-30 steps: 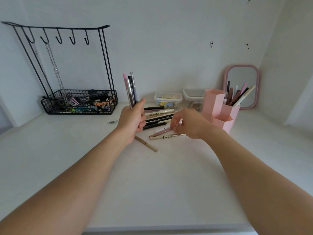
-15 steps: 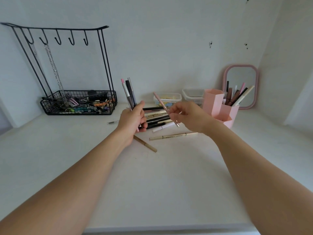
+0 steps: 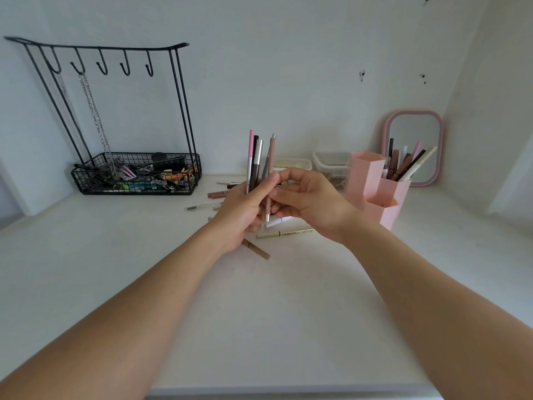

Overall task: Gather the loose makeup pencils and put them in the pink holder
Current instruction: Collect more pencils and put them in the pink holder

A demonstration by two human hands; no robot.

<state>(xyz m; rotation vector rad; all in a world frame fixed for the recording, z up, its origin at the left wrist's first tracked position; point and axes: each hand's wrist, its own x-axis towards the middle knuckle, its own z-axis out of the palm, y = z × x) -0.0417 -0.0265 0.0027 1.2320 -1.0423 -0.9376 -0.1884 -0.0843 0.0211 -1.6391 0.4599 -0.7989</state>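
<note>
Several makeup pencils stand upright in a bunch above the middle of the tabletop, clasped in the left hand: a pink one, a dark one, a silver-capped brown one. One more, a dusty-rose pencil with silver ends, stands upright at the right edge of the bunch, pinched between the left thumb and the fingertips of the right hand; both hands are closed on pencils and touch each other. Loose pencils on the tabletop, under and behind the hands: a gold-beige pencil lying crosswise, a tan pencil angled toward the viewer, a white-capped piece, a brown pair and a clear spoolie brush to the left; others are hidden by the hands. Pink holder: hexagonal compartments, standing to the right of the hands, near but apart; the rear right compartment holds upright pencils, the tall left one shows nothing above its rim. Behind the holder: a pink-framed mirror leaning on the wall. Between the hands and the wall: two clear plastic boxes. Far left: a black wire rack with hooks, a chain hanging from one, its basket filled with small items.
</note>
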